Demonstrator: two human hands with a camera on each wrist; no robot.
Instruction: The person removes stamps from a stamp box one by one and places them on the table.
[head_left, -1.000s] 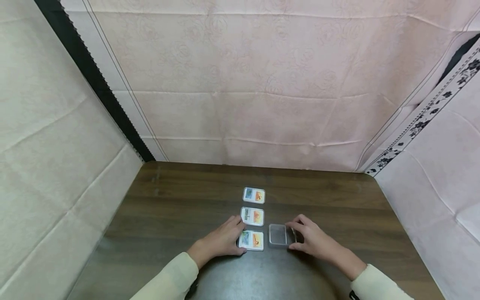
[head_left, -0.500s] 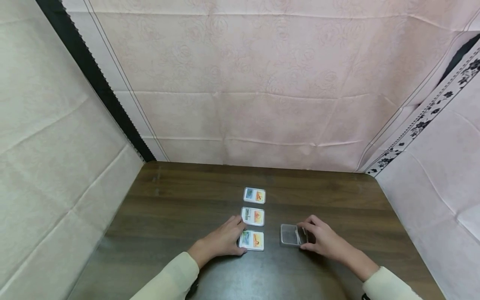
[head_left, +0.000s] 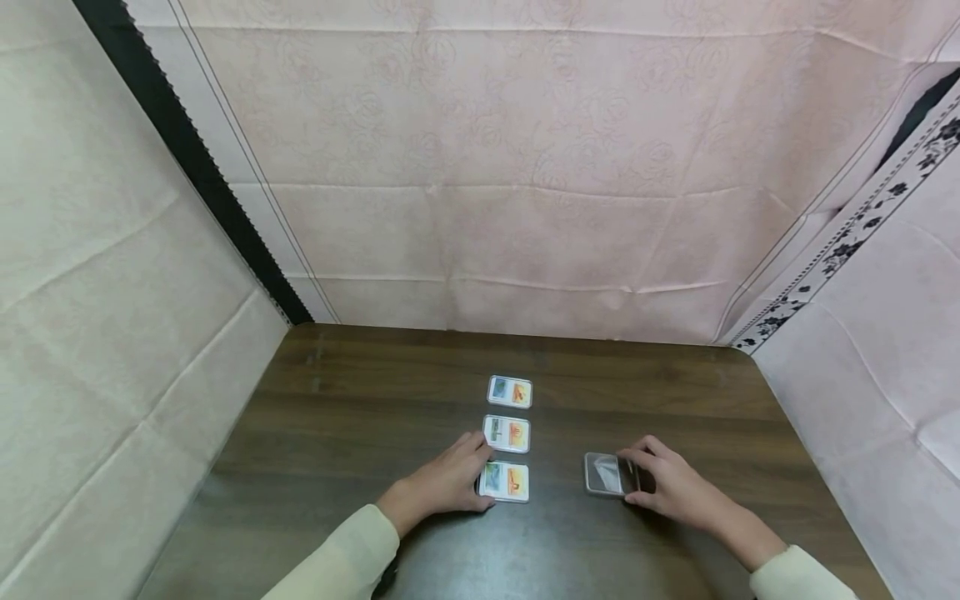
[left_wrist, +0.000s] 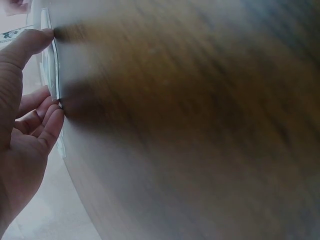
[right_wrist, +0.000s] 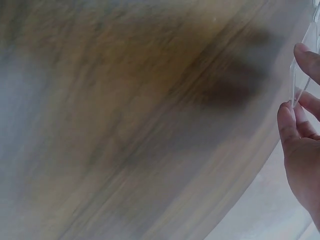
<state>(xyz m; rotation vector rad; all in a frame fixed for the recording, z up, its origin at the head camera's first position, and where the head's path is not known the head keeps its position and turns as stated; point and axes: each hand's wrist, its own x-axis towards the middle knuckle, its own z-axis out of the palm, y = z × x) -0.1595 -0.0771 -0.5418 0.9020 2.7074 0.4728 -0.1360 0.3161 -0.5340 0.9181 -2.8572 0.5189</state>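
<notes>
Three small flat plastic cases with picture fronts lie in a column on the table in the head view: the far case (head_left: 510, 392), the middle case (head_left: 506, 433) and the near case (head_left: 504, 482). My left hand (head_left: 442, 479) holds the near case at its left end, thumb at the near edge and fingers at the far edge. A clear, shallow plastic box (head_left: 602, 473) is pinched at its right end by my right hand (head_left: 671, 483). In the right wrist view this clear box (right_wrist: 294, 82) appears edge-on between thumb and fingers, somewhat tilted.
The dark wooden table (head_left: 375, 367) has rounded far corners. Pale patterned cloth hangs behind it as a back cloth (head_left: 525, 167), with a left cloth (head_left: 112, 292) and a right cloth (head_left: 885, 375) along the sides.
My right hand has moved the clear box rightward, away from the near case, and tilted it slightly. The left hand and the three picture-fronted cases stay put.
</notes>
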